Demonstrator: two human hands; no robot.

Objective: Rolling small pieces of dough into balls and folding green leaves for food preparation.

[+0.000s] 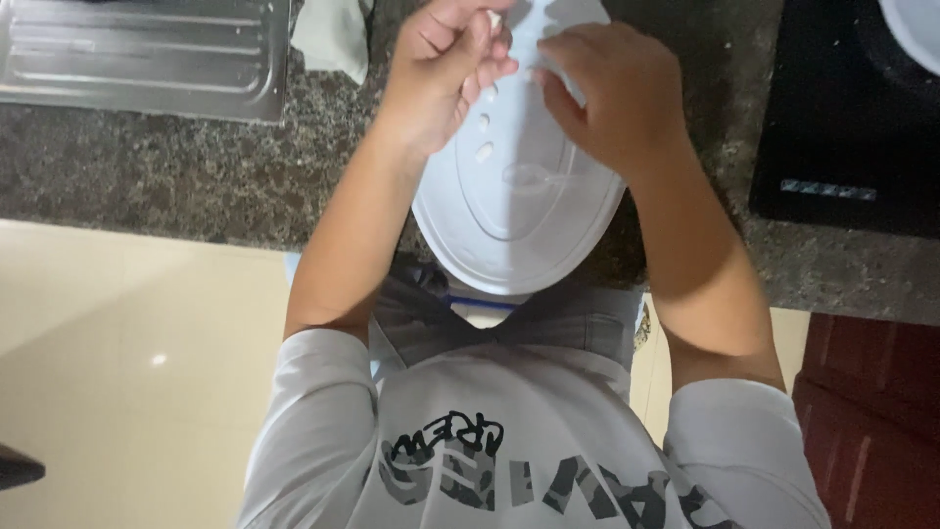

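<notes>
A white oval plate point(509, 211) lies on the speckled stone counter point(196, 167), its near end hanging over the counter's edge. Two small white pieces point(484, 150) rest on its left side. My left hand point(446, 69) is curled over the plate's far left, pinching another small white piece point(494, 18) between the fingertips. My right hand point(612, 93) hovers over the plate's far right with fingers bent towards the left hand. Its fingertips are close to the plate, and whether they hold anything is hidden.
A steel sink drainboard point(147, 54) sits at the back left with a pale cloth point(333, 34) beside it. A black cooktop point(847, 118) stands on the right, carrying a white vessel point(916, 24). Below are cream floor tiles point(127, 372) and a red-brown cabinet point(871, 421).
</notes>
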